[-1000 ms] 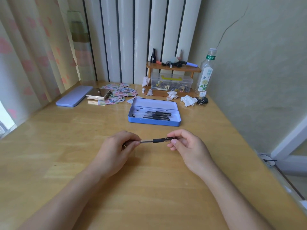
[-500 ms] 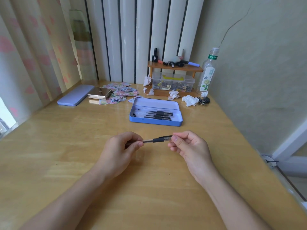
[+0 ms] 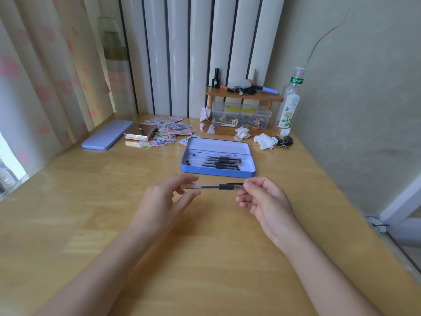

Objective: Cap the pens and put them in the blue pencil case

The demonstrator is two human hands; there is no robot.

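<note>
- A pen point(image 3: 214, 186) lies level between two hands above the wooden table point(image 3: 91, 213), its black grip toward the right.
- The right hand point(image 3: 266, 201) pinches the capped end between thumb and fingertips.
- The left hand point(image 3: 164, 201) has its fingers loosely spread around the clear barrel's other end; whether they touch it is unclear.
- Just beyond the hands sits the open blue pencil case point(image 3: 217, 172), holding several black pens point(image 3: 218, 162) laid lengthwise.
- Its lid point(image 3: 107, 134) lies well apart to the left, beside a small gold box point(image 3: 141, 131) on scattered printed papers point(image 3: 169, 131).
- At the back stand a little wooden shelf point(image 3: 243, 95), a clear storage box point(image 3: 241, 117), a plastic bottle point(image 3: 289, 103) and crumpled tissues point(image 3: 263, 140).
</note>
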